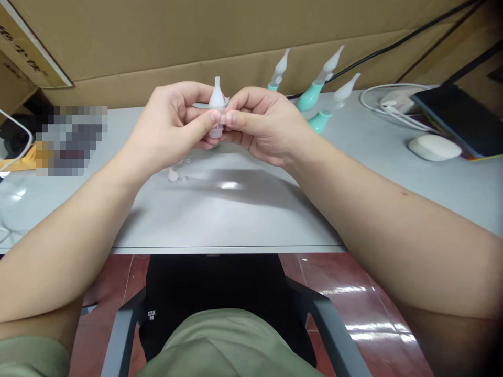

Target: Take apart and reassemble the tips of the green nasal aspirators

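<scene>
Both my hands meet above the grey table (220, 220), pinching one small translucent white silicone nozzle (217, 99) that points upward. My left hand (173, 123) grips it from the left with thumb and fingers closed. My right hand (261, 123) holds it from the right, thumb against the lower part. A loose translucent tip (173, 174) and a few tiny clear rings (185, 162) lie on the table below my left hand.
Three assembled teal-and-white nozzle pieces (314, 91) stand at the back near the cardboard wall (196, 47). At the right are a white mouse (434, 147), white cables (387, 104) and a dark tablet (456, 118). A chair frame (326, 319) shows below the table's front edge.
</scene>
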### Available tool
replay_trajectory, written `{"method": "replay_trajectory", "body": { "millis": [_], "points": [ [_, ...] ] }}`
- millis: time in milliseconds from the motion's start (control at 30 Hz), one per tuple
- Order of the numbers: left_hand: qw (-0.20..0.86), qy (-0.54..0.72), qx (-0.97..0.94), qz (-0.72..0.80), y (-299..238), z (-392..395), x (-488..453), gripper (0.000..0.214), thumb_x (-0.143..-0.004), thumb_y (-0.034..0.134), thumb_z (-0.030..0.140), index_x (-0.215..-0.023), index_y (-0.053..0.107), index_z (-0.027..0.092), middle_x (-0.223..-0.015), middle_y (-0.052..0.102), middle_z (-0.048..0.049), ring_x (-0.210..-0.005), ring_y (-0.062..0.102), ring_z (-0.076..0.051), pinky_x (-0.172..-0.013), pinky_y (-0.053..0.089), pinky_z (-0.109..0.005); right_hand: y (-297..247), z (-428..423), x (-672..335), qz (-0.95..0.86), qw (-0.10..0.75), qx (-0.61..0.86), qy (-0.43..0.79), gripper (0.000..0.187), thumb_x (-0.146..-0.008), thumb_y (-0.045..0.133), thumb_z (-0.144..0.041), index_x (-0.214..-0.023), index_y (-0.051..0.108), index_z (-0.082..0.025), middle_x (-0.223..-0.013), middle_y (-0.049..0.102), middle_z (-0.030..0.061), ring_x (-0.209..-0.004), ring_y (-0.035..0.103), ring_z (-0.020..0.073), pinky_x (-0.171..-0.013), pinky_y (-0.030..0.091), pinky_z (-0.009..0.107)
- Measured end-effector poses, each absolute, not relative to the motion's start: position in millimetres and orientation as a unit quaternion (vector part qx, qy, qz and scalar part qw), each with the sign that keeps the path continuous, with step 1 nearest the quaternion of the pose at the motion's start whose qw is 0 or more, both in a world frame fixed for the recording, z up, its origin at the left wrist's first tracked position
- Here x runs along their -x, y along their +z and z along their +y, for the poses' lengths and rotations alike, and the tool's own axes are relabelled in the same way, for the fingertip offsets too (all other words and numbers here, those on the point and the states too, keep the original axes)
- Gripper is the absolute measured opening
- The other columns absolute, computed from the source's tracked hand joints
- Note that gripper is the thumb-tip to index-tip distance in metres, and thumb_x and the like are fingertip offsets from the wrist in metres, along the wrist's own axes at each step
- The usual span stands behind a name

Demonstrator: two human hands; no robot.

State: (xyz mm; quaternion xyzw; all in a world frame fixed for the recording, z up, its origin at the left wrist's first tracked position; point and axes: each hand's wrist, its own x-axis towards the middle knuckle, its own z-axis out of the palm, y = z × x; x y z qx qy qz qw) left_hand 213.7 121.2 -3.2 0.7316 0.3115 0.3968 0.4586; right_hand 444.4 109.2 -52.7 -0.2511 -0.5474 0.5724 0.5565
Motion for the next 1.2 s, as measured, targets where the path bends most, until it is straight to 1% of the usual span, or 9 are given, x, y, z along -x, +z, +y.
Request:
{"method": "replay_trajectory", "body": {
  "millis": [233,400,567,767,833,900,1033,1100,1200],
  "points": [
    [0.461,0.375,-0.743,0.309,-3,120,-215,0.020,-0.112,0.095,0.021,-0.098,0.080,0.024,-0.094,0.094,-0.0007,-0.095,0.095,-0.022,-0.097,0.082,-0.039,-53,109,-441,-0.544,0.561,0.273,0.561,0.028,-0.093,0.115,-0.024,-0.087,0.088,-0.029,-0.093,0.091,0.0008,-0.097,0.092,0.0250,-0.104,0.080,0.043],
    [0.431,0.377,-0.760,0.307,2,125,-214,0.026,-0.110,0.102,0.036,-0.099,0.080,0.027,-0.095,0.094,0.0008,-0.098,0.093,-0.028,-0.100,0.081,-0.049,-52,113,-440,-0.555,0.569,0.257,0.550,0.029,-0.098,0.118,-0.032,-0.089,0.090,-0.032,-0.096,0.092,0.0004,-0.100,0.091,0.0265,-0.104,0.079,0.044],
    [0.373,0.410,-0.775,0.304,2,139,-215,0.027,-0.103,0.107,0.046,-0.108,0.087,0.029,-0.108,0.098,0.0010,-0.109,0.091,-0.034,-0.094,0.072,-0.052,-40,113,-444,-0.556,0.590,0.262,0.524,0.024,-0.096,0.119,-0.028,-0.106,0.098,-0.036,-0.104,0.091,-0.0019,-0.100,0.086,0.0211,-0.098,0.077,0.033],
    [0.338,0.439,-0.773,0.309,-9,144,-227,0.041,-0.103,0.100,0.070,-0.097,0.088,0.032,-0.096,0.090,-0.0009,-0.123,0.082,-0.036,-0.108,0.067,-0.055,-46,117,-444,-0.580,0.613,0.294,0.449,0.038,-0.085,0.127,-0.027,-0.105,0.095,-0.032,-0.116,0.092,0.0002,-0.109,0.082,0.0235,-0.102,0.077,0.037],
    [0.306,0.428,-0.791,0.311,-10,146,-228,0.041,-0.114,0.083,0.066,-0.092,0.084,0.032,-0.096,0.087,-0.0035,-0.115,0.081,-0.035,-0.108,0.065,-0.055,-49,120,-446,-0.567,0.620,0.301,0.451,0.038,-0.087,0.125,-0.026,-0.105,0.092,-0.032,-0.109,0.090,-0.0013,-0.102,0.081,0.0220,-0.099,0.076,0.037],
    [0.237,0.392,-0.824,0.333,-11,150,-229,0.036,-0.115,0.077,0.055,-0.087,0.076,0.031,-0.101,0.084,-0.0080,-0.118,0.080,-0.038,-0.116,0.061,-0.059,-51,124,-450,-0.548,0.627,0.305,0.462,0.039,-0.087,0.124,-0.025,-0.108,0.092,-0.033,-0.103,0.088,-0.0029,-0.098,0.082,0.0215,-0.099,0.076,0.037],
    [0.091,0.262,-0.865,0.418,-18,158,-234,0.049,-0.088,0.098,0.032,-0.075,0.051,0.031,-0.095,0.076,-0.0139,-0.143,0.071,-0.056,-0.134,0.051,-0.075,-52,133,-460,-0.499,0.642,0.308,0.493,0.032,-0.091,0.120,-0.030,-0.110,0.095,-0.035,-0.097,0.086,-0.0036,-0.097,0.084,0.0219,-0.099,0.077,0.035],
    [0.069,0.231,-0.864,0.443,-23,158,-238,0.044,-0.087,0.093,0.023,-0.075,0.051,0.031,-0.090,0.074,-0.0125,-0.141,0.072,-0.057,-0.136,0.048,-0.080,-53,137,-464,-0.488,0.633,0.324,0.506,0.029,-0.091,0.119,-0.034,-0.105,0.094,-0.034,-0.095,0.086,-0.0026,-0.093,0.084,0.0216,-0.092,0.076,0.032],
    [0.098,0.242,-0.867,0.425,-26,153,-241,0.020,-0.093,0.083,0.019,-0.088,0.068,0.031,-0.101,0.084,-0.0090,-0.125,0.079,-0.047,-0.139,0.046,-0.079,-55,141,-467,-0.474,0.612,0.334,0.538,0.030,-0.092,0.118,-0.040,-0.104,0.092,-0.032,-0.094,0.087,-0.0007,-0.088,0.083,0.0210,-0.087,0.073,0.030]
  ]
}}
